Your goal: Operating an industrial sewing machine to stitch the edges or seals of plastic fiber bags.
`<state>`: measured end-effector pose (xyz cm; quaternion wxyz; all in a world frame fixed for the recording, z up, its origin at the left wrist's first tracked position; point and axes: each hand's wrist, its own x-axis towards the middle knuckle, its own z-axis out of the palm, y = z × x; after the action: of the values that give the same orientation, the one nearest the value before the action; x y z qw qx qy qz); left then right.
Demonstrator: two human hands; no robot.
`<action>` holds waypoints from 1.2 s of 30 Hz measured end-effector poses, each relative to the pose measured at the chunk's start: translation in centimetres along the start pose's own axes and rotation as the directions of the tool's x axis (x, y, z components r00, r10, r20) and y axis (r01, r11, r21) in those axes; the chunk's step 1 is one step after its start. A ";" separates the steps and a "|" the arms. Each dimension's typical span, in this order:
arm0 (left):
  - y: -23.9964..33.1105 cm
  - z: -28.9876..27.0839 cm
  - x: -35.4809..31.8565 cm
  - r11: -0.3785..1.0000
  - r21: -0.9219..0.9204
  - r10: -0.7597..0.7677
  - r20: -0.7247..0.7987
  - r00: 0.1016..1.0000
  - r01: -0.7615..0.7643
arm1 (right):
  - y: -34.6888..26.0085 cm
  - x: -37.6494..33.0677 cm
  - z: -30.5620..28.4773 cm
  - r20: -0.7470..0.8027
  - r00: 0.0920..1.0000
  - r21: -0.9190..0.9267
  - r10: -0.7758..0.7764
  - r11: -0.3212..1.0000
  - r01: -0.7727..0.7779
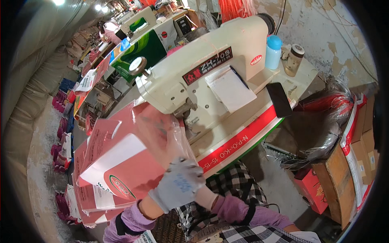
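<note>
Both hands meet at the near edge of the machine table, gloved in pale knit. The left hand (178, 186) lies over the right hand (206, 197), fingers bent, blue print across its back. Clear film (180, 139) runs down to the left fingers, but the overlap hides whether either hand grips it.

Just left of them lies the sack (150, 168), its upper part under the head of the sewing machine (239, 44). Its label is a green-rimmed oval emblem (120, 185) with pale lettering; dark lettering stands beside it and small lines of print further left. On the machine, a black nameplate (207, 65) bears pale characters, with a red block at its left end, and a red oval sticker (256, 60) sits further right.

The pale table (214, 131) has a red strip (239, 139) with white lettering along its front. A notepad (233, 91), phone (279, 100), blue bottle (273, 54) and dark-lidded jar (293, 62) stand or lie on it. Behind, paint peels from the wall (308, 26); a person (109, 31) is further back.

The sack is dull red with a white panel, glossy and creased.
</note>
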<state>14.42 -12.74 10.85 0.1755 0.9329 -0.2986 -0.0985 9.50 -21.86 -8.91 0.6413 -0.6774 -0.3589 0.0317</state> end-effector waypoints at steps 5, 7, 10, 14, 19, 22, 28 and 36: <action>4.7 2.3 -4.9 0.963 0.138 -0.271 0.502 0.821 0.234 | -6.9 0.0 -8.1 0.222 0.787 0.075 0.575 0.795 -0.602; 4.6 4.1 -5.0 0.964 0.104 -0.265 0.492 0.830 0.246 | -6.5 0.8 -7.6 0.192 0.807 0.085 0.558 0.810 -0.580; 3.6 4.6 -4.4 0.975 0.011 -0.194 0.521 0.831 0.221 | -4.8 2.1 -6.3 0.082 0.854 0.033 0.513 0.855 -0.517; 1.7 1.9 -2.8 0.998 -0.060 0.059 0.586 0.808 -0.029 | -6.3 3.2 -6.6 0.063 0.842 -0.107 0.536 0.842 -0.529; -0.6 -10.1 2.9 0.926 0.285 -0.098 0.815 0.571 -0.248 | -3.4 6.5 -7.6 0.074 0.858 -0.381 0.508 0.810 -0.446; -2.9 -11.8 5.2 0.954 0.295 -0.240 0.860 0.449 -0.055 | 2.9 11.3 -5.6 0.047 0.947 -0.619 0.319 0.753 -0.223; -7.9 -3.3 0.8 0.745 -0.639 0.427 0.242 0.871 -0.188 | 12.0 17.4 1.1 0.114 0.828 -0.811 0.550 0.532 -0.242; 1.1 -1.3 -2.2 0.902 -0.075 -0.409 0.170 0.897 0.425 | -0.8 15.2 -4.9 0.061 0.764 -0.643 0.643 0.611 -0.462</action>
<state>12.40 -11.93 12.64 0.1783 0.9540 -0.0981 -0.2202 22.87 -18.08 -1.03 0.2949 -0.9075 -0.2092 0.2139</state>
